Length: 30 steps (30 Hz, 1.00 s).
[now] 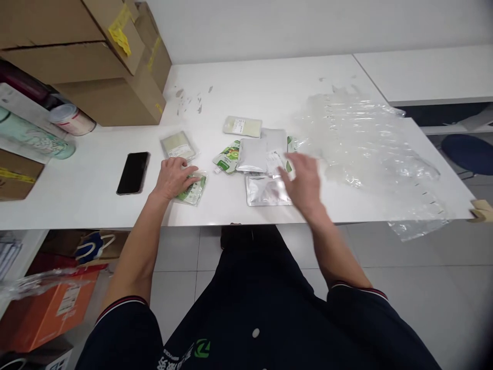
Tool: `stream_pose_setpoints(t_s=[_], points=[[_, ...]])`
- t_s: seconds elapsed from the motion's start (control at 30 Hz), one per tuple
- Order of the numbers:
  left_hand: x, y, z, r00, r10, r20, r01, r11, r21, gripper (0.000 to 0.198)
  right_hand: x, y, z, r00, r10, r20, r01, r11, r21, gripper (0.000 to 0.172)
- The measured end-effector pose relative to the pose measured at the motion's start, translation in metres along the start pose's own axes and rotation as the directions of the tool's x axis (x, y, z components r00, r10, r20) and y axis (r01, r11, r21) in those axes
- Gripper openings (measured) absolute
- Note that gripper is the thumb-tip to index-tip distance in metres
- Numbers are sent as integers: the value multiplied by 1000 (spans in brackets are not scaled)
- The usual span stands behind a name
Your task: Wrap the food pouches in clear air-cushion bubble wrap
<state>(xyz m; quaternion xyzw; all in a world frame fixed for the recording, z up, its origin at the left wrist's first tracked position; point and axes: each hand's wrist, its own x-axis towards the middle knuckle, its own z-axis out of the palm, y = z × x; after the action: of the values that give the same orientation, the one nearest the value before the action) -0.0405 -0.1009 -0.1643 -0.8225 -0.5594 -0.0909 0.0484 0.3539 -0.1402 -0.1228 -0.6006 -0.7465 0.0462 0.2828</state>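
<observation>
My left hand (173,177) rests with its fingers apart on a green packet in a clear bag (194,191). Just behind it lies a pale flat packet with a white label (178,146). My right hand (305,182) is open and slightly blurred at the right edge of a pile of silver pouches (252,155); whether it touches them I cannot tell. A shiny foil pouch (265,191) lies at the front of the pile. From its left side pokes a green spouted pouch with a fruit picture (228,158). Another pale labelled packet (242,126) lies behind.
Clear plastic air-cushion wrap (370,139) spreads over the table's right side and hangs past its front edge. A black phone (133,173) lies at left. Cardboard boxes (111,100), a tin (72,119) and a mint-green bottle (34,134) stand at the far left.
</observation>
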Motion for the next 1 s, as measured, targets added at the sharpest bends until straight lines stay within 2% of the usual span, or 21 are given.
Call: stream_pose_setpoints(t_s=[0.07,0.13,0.17,0.23,0.3,0.37,0.47,0.53,0.57,0.6,0.63,0.67,0.73,0.77,0.8,0.83,0.9,0.97,1.0], points=[[2,-4,-2,999,33,10,-33,999,4,42,15,43,-22,992,90,-87,-106,973,-206,62],[3,-7,-5,997,73,30,-72,997,-20,43,28,78,-32,989,136,-57,-147,931,-334,80],[4,-9,-7,994,96,42,-95,995,-34,43,32,91,-33,986,169,-3,-157,911,-381,81],[6,-12,-11,987,145,66,-142,989,-48,42,38,110,-33,961,251,116,-177,880,-442,65],[7,-13,-16,982,173,78,-171,985,-37,41,42,120,-33,930,315,189,-201,867,-455,49],[7,-8,-19,988,151,42,-150,988,-28,39,45,122,-38,916,350,197,-240,870,-431,45],[4,23,-19,990,2,-139,-15,996,-88,38,48,112,-49,949,313,46,-273,884,-378,47],[2,60,-17,952,-156,-265,90,965,-247,42,47,95,-50,973,212,-93,-231,916,-327,49],[1,82,-15,929,-242,-280,125,918,-377,47,44,84,-47,981,147,-125,-179,938,-298,49],[1,104,-14,908,-330,-259,149,832,-535,52,40,71,-41,990,80,-119,-109,958,-266,48],[1,124,-14,912,-376,-163,161,694,-701,56,34,56,-32,997,9,-80,-27,972,-232,47],[1,143,-13,916,-398,-40,182,504,-844,63,26,41,-21,997,-70,-27,63,978,-199,46],[3,168,-12,912,-361,193,251,122,-960,81,7,11,3,968,-235,87,245,960,-136,43],[4,175,-10,897,-347,274,284,-23,-959,84,-3,-3,14,941,-309,136,324,940,-106,42],[5,178,-8,876,-352,329,306,-120,-944,84,-13,-14,24,910,-372,181,390,917,-79,40],[5,177,-6,850,-384,360,315,-177,-932,81,-21,-22,32,879,-420,225,441,896,-54,41],[2,170,-1,796,-482,366,306,-200,-931,71,-31,-28,43,833,-460,306,488,873,-15,49],[-4,157,1,773,-548,320,301,-128,-945,63,-31,-22,49,817,-435,379,469,883,2,57],[-8,151,-1,778,-565,275,300,-50,-953,60,-29,-15,50,818,-409,406,448,894,0,59]])
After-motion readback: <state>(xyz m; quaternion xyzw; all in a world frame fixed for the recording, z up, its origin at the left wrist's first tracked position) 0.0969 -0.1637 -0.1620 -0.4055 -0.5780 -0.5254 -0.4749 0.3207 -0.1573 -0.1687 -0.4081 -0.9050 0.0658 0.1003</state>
